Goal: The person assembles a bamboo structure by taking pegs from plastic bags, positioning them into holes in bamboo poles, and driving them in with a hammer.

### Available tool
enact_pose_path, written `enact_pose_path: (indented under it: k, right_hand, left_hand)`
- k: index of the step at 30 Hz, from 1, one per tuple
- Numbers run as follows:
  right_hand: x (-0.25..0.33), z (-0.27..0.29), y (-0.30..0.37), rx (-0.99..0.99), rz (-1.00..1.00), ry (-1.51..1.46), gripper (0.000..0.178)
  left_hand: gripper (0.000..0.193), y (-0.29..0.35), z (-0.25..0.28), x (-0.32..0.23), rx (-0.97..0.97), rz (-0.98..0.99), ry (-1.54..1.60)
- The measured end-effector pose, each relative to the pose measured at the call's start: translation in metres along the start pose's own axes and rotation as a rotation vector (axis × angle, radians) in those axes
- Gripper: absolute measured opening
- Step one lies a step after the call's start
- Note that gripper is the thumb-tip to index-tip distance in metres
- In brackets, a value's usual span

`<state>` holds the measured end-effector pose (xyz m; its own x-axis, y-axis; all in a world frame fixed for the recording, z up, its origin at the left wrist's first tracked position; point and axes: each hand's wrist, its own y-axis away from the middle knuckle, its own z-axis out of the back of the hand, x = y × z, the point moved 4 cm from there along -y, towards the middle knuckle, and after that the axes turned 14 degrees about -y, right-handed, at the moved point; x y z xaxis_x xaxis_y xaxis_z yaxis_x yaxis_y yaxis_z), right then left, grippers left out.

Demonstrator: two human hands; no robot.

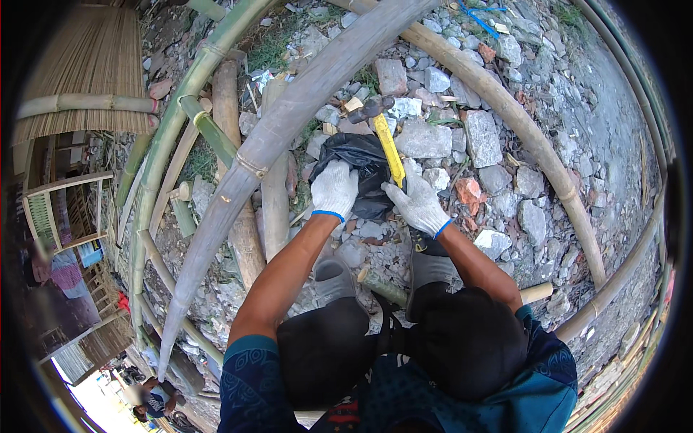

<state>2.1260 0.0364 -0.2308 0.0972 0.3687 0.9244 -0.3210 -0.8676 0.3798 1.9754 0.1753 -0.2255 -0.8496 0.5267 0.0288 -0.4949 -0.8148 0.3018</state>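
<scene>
Black bag [372,184]: left hand [336,189] touching it, grip unclear; right hand [420,206] pinching hammer [388,146] beside it, head already projecting clear; anything left inside not showing.

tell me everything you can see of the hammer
The hammer has a straight yellow handle with dark markings and a dark, metal-looking head set crosswise. The gloved right hand holds its lower end. The handle slants up and slightly left, head away from the person, beside or over the black bag, with stones behind. Whether the head touches them is unclear.
</scene>
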Motion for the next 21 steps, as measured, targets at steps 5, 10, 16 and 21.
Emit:
enact_pose_path:
  k: [5, 10, 16, 21]
  right_hand:
    - [-0.001, -0.001, 0.014, -0.007, 0.056, 0.039, 0.034]
    - [-0.001, -0.002, 0.022, 0.005, 0.105, 0.026, 0.034]
    - [0.000, 0.001, 0.026, -0.045, 0.032, 0.128, 0.040]
    - [0.024, 0.013, 0.050, -0.147, 0.239, 0.147, 0.030]
  left_hand:
    - [0.042, 0.003, 0.004, -0.001, 0.015, -0.028, 0.004]
    - [0.032, -0.007, -0.010, 0.020, -0.046, -0.165, 0.162]
    - [0.019, -0.007, -0.006, 0.027, -0.088, -0.231, 0.074]
    - [0.016, 0.024, 0.020, 0.033, -0.202, -0.232, 0.216]
